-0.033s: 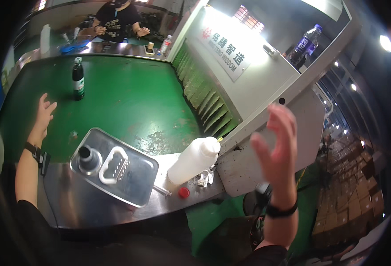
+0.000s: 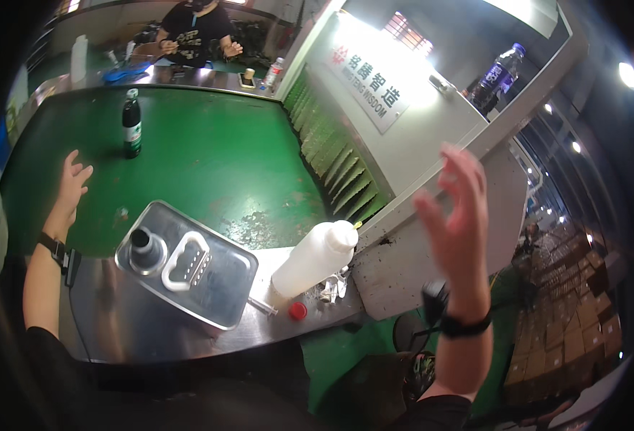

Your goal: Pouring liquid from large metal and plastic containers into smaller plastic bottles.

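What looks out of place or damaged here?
The green flaps below the white panel look bent and ragged. A red cap lies loose, on no bottle, beside crumpled scraps near the white bottle.

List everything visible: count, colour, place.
Metal container: one, silver, front counter.
Spout: one, grey, black-topped, container's left end.
Handle-shaped piece: one, white, on container.
Large bottle: one, white, right of container.
Syringe: one, pale, by container.
Cap: one, red, by large bottle.
Tall bottle: one, dark, table's far left.
Table: one, green, centre.
Panel: one, pale grey, right of table.
Purple-capped bottle: one, purple, upper right.
Co-worker: one, black-clad, far side.
Far bottles: at least two, whitish, back counter.
Boxes: many, brown, lower right.
Left hand: one, black wristband, at left.
Right hand: one, black wristband, at right.
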The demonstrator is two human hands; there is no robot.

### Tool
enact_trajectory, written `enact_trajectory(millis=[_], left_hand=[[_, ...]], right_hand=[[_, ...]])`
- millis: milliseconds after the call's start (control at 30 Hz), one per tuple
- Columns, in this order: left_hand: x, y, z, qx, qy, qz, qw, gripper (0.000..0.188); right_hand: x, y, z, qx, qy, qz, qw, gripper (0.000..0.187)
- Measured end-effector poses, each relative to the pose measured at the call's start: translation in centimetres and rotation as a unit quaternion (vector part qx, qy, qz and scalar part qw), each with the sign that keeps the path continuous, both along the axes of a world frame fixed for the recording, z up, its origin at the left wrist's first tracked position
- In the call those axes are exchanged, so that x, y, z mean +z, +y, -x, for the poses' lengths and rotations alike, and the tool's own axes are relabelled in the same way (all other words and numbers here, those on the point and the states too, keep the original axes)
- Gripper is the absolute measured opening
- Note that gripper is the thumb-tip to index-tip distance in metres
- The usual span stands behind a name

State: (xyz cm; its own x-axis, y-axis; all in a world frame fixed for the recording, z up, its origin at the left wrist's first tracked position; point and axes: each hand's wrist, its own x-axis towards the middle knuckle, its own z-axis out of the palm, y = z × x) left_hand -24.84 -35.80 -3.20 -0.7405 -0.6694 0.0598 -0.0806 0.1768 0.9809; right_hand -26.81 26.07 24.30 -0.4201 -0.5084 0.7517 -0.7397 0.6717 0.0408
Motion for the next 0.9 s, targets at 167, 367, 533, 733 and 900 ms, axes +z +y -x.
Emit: enact_trajectory(millis=[167,367,533,733,900], left_hand=[[2.5,4.3,-9.9,-0.042,0.057,-0.02,0.997,0.066],[0.1,6.9,-15.2,-0.067,0.078,-0.033,0.994,0.067],[-0.9,9.0,-18.9,-0.003,0.057,-0.075,0.996,0.07],[-3.0,9.6,-19.7,-0.019,0.074,-0.048,0.996,0.072],[-3.5,10.9,-16.7,-0.052,0.049,-0.053,0.996,0.07]], right_hand=[[10.2,-1.9,11.2,-0.132,0.168,-0.028,0.976,0.069],[17.7,3.5,22.0,-0.33,0.117,0.122,0.929,0.086],[18.3,4.2,25.6,-0.466,0.153,0.162,0.856,0.099],[21.3,6.2,26.7,-0.466,-0.025,0.411,0.783,0.115],[20.4,17.5,34.8,-0.332,-0.021,0.447,0.83,0.092]])
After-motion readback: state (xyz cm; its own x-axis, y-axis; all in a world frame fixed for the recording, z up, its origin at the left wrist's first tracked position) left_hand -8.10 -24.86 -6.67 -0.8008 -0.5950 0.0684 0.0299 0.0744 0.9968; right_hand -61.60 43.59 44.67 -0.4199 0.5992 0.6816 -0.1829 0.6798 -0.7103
